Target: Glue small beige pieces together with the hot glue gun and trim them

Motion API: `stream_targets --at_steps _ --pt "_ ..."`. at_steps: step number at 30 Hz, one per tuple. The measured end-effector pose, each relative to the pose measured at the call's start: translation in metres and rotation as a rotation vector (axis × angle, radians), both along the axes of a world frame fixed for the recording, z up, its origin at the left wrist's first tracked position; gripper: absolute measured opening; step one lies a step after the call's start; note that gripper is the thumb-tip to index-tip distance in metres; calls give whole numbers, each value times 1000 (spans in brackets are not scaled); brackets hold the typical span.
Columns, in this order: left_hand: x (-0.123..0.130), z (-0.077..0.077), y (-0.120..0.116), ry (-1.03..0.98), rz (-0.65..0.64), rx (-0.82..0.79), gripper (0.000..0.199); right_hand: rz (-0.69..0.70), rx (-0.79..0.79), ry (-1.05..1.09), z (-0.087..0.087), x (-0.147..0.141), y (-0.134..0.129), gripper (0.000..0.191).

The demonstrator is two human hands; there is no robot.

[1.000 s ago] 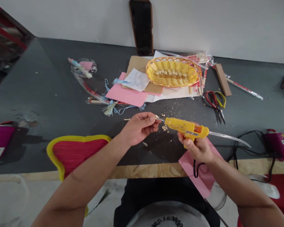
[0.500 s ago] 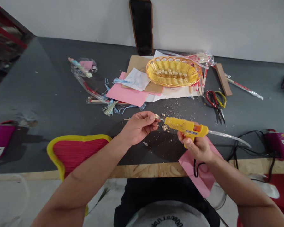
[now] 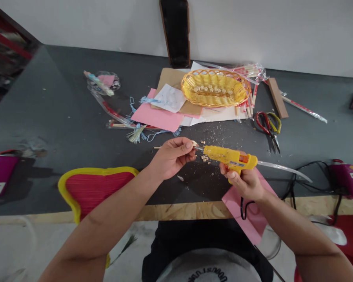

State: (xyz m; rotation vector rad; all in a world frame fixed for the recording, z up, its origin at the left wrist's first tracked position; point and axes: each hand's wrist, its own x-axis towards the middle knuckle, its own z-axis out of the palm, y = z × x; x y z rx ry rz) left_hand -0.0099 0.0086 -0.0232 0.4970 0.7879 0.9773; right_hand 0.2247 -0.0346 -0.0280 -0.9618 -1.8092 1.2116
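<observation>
My right hand (image 3: pixel 244 181) is wrapped round the grip of a yellow hot glue gun (image 3: pixel 223 154), which points left. A clear glue stick (image 3: pixel 285 170) trails out of its back end. My left hand (image 3: pixel 176 156) pinches a small pale wooden piece (image 3: pixel 194 143) between thumb and fingertips. The gun's metal nozzle (image 3: pixel 199 148) is right at that piece; whether they touch I cannot make out. Small wooden bits (image 3: pixel 205 158) and crumbs lie on the dark table just beyond and under the gun.
Behind my hands stands a yellow woven basket (image 3: pixel 217 102) holding a row of small pale pieces, on paper sheets. Scissors (image 3: pixel 269 127) and a wooden block (image 3: pixel 277 98) lie right of it. Pink paper (image 3: pixel 159 113) and tassels (image 3: pixel 137 134) are left. A phone (image 3: pixel 176 35) leans on the wall.
The glue gun has shifted very slightly left, its nozzle staying at the small piece. My left hand keeps its pinch almost unmoved.
</observation>
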Motion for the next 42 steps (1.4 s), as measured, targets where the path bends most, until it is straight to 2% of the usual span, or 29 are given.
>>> stream_targets --at_steps 6,12,15,18,23,26,29,32,35,38,42 --pt "0 -1 1 -1 15 1 23 -4 -81 57 -4 3 -2 33" --pt "0 0 4 -26 61 -31 25 -46 -385 328 2 2 -2 38" --pt "-1 2 5 -50 76 -35 27 -114 -507 348 11 5 2 46" --pt "-2 2 5 -51 84 -36 26 -168 -509 300 22 12 7 55" --pt "-4 2 5 -45 66 -25 21 -295 -440 233 54 31 7 43" --pt "-5 1 6 -42 62 -22 20 -331 -482 189 65 46 -4 37" --pt "-4 0 7 -32 50 -10 18 -329 -621 179 58 62 -23 38" --pt "-2 0 7 -16 36 3 19 -330 -751 214 37 72 -42 43" --pt "-2 0 7 -10 31 18 22 -365 -771 216 17 75 -50 43" --pt "-2 1 7 -12 31 24 22 -429 -721 220 7 74 -39 47" --pt "-3 1 8 -21 35 21 24 -523 -608 183 7 75 -7 51"
